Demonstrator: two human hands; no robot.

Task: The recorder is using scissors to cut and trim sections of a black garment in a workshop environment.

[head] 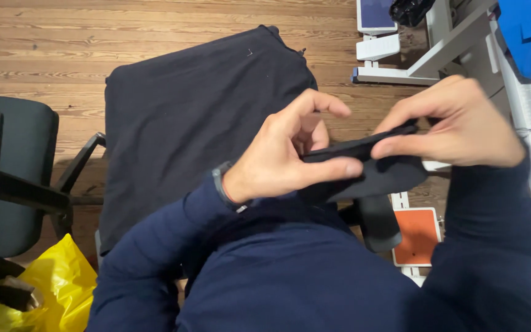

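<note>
Progress: a small black cloth (370, 166) is held up between both hands, part folded to a flat edge, its lower half hanging loose.
Left hand (287, 157): thumb and fingers pinched on the cloth's near end.
Right hand (462, 123): clamped on the far end.
Cloth: soft, matte, limp knit.
Beyond the left hand: large black fabric (198, 123), smooth, draped flat.

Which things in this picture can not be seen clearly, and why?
- Small black fabric piece, head view: both hands cover it; its kind is unclear.
- Right hand: motion-blurred.
- Left hand: fingers hide its palm.
- Yellow plastic bag: cut off by the bottom-left edge.
- Black office chair: cut off by the left edge.
</note>
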